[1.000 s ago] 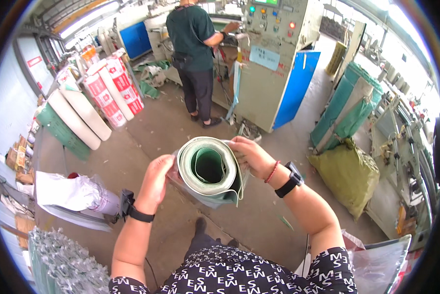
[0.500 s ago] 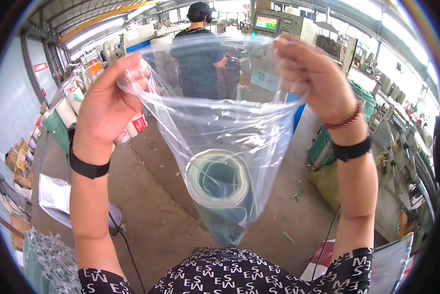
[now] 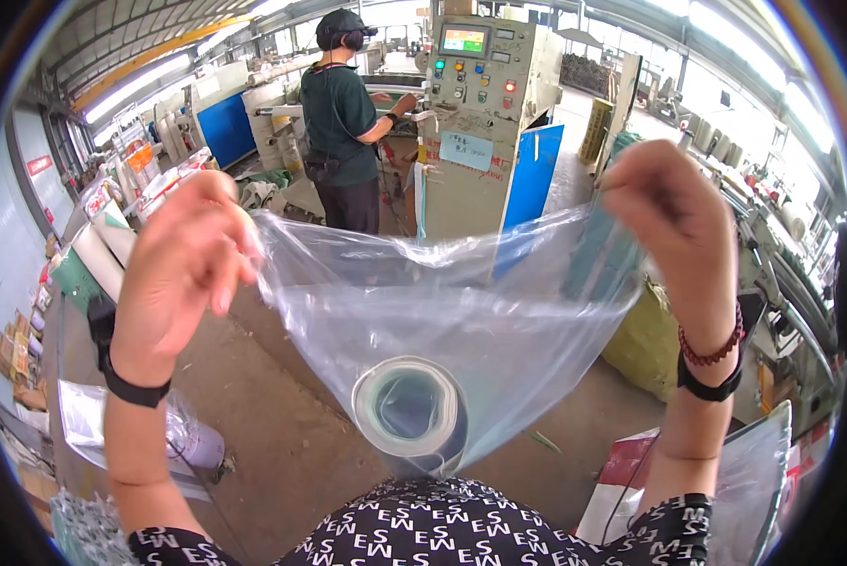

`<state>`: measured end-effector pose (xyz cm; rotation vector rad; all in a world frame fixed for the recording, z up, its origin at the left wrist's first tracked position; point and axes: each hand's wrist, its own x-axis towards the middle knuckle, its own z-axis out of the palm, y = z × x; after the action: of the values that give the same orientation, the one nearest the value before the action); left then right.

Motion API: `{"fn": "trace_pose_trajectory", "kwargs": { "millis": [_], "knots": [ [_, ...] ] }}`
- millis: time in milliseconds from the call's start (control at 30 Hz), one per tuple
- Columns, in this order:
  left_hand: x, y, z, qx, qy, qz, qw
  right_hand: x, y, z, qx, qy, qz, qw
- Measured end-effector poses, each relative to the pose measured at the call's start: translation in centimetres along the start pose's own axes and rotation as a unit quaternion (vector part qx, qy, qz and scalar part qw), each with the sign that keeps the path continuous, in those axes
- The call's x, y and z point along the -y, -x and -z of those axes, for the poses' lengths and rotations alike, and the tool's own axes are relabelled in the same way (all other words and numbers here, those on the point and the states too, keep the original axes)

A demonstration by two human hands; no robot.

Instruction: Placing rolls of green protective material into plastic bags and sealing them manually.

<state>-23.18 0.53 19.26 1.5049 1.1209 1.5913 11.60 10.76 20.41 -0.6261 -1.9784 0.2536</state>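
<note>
**Clear bag held open, roll resting inside**

The left hand (image 3: 183, 274) and right hand (image 3: 673, 222) are raised apart, each grip pinched shut on an upper corner of a clear plastic bag (image 3: 461, 311), stretching its mouth wide between them. A pale green roll (image 3: 412, 410) sits at the bag's bottom, near the person's chest, its open end facing up. Far beyond the bag, another person (image 3: 343, 123) in a dark shirt stands at a beige control cabinet (image 3: 485, 113) with 1 blue panel (image 3: 535, 174). The concrete floor (image 3: 282, 424) lies below.
</note>
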Motion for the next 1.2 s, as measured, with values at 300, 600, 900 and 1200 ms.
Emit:
{"fn": "trace_pose_trajectory", "kwargs": {
  "millis": [300,600,900,1200],
  "knots": [
    [18.7,9.4,-5.7,0.107,-0.085,-0.043,0.99,-2.8,13.3,-12.7,0.112,-0.258,-0.052,0.958],
    [13.1,3.0,-7.6,-0.005,0.221,-0.144,0.965,1.5,4.2,-10.0,-0.064,-0.151,0.119,0.979],
    [11.3,1.3,-13.1,0.083,0.303,0.082,0.946,-1.4,2.3,-10.2,0.014,-0.069,0.145,0.987],
    [7.4,-0.7,-13.0,0.206,-0.105,-0.02,0.973,-3.6,10.5,-16.3,0.327,-0.458,-0.124,0.817]
  ]
}}
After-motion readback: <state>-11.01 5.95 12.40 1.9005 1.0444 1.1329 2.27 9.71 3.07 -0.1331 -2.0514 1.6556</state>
